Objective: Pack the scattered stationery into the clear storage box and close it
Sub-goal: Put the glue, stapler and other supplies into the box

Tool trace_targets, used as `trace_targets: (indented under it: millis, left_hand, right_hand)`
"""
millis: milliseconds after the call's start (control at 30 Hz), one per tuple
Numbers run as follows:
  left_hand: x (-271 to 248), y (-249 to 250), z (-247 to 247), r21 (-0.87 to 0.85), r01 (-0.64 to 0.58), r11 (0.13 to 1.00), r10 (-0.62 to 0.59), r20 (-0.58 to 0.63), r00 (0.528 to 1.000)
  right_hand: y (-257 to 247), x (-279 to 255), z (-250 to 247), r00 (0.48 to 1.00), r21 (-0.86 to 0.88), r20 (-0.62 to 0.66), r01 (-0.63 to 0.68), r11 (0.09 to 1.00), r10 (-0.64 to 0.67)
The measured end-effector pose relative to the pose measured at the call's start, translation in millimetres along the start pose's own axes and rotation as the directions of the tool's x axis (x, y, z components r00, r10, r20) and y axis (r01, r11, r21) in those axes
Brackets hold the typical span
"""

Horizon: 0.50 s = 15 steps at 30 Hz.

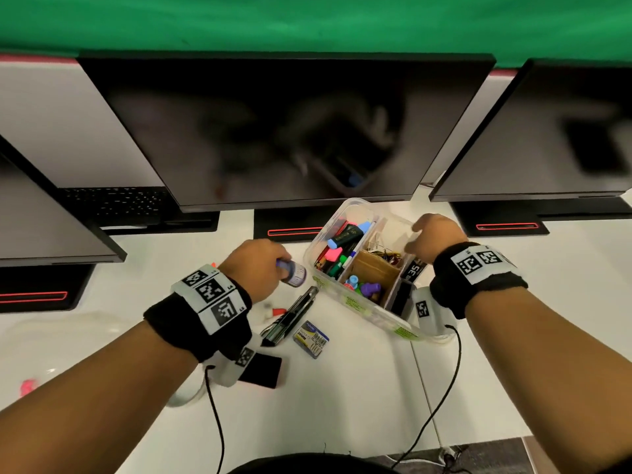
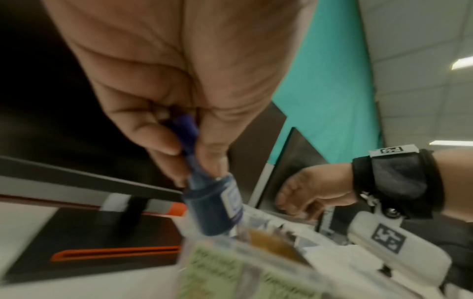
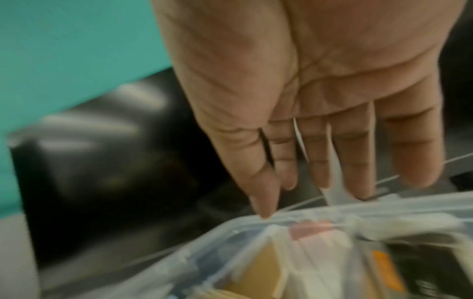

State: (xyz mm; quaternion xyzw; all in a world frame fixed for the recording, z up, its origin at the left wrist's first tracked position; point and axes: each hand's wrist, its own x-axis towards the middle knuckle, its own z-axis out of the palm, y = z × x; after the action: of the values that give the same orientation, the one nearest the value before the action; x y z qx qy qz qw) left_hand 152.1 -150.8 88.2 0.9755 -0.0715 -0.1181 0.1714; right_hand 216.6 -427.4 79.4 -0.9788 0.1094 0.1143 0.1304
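My left hand pinches a small blue ink bottle by its cap, just left of the clear storage box. In the left wrist view the bottle hangs from the fingers above the box's near corner. The box stands open and holds highlighters, markers, clips and a brown divider. My right hand hovers over the box's right side with straight fingers and holds nothing; its thumb tip touches the rim. A black stapler and a staple box lie on the desk.
The white desk carries three dark monitors on stands close behind the box. A glue stick with a red cap lies beside the stapler. A pink item sits at the far left. Wrist cables trail toward the desk's front edge.
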Motion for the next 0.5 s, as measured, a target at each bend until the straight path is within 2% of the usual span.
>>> trace_targets:
  millis: [33,100,200,267,433,500]
  left_hand:
    - [-0.7,10.7,-2.2,-0.071,-0.038,0.997,0.037,-0.019,0.999]
    - [0.2,33.1,-4.2,-0.197,-0.093,0.976,0.081,-0.068,0.994]
    - [5.0,61.8,0.6,-0.355,-0.141,0.924,0.099,-0.133,0.986]
    - [9.6,74.8,7.8,-0.4,-0.164,0.902,0.116,-0.142,0.983]
    - [16.6,90.9,25.9,-0.385,-0.219,0.897,0.206,-0.076,0.976]
    - [19.2,94.9,30.7,-0.481,-0.229,0.846,0.23,-0.057,0.971]
  right_hand:
    - [-7.3,-10.8,-3.5,0.998,0.081,0.011,0.068,0.994,-0.069]
    - [-18.1,-32.2,-7.0,0.963,0.238,0.133,0.196,0.951,-0.232]
    - [-23.7,-50.6,-2.4,0.865,0.408,0.338,0.222,0.886,-0.372]
    - [-22.8,-54.5,2.9,0.847,0.402,0.349,0.25,0.881,-0.4]
    - [-15.7,-58.2,8.9,0.854,0.346,0.288,0.33,0.878,-0.434]
    - [-11.2,-54.7,7.9,0.873,0.295,0.265,0.33,0.897,-0.409]
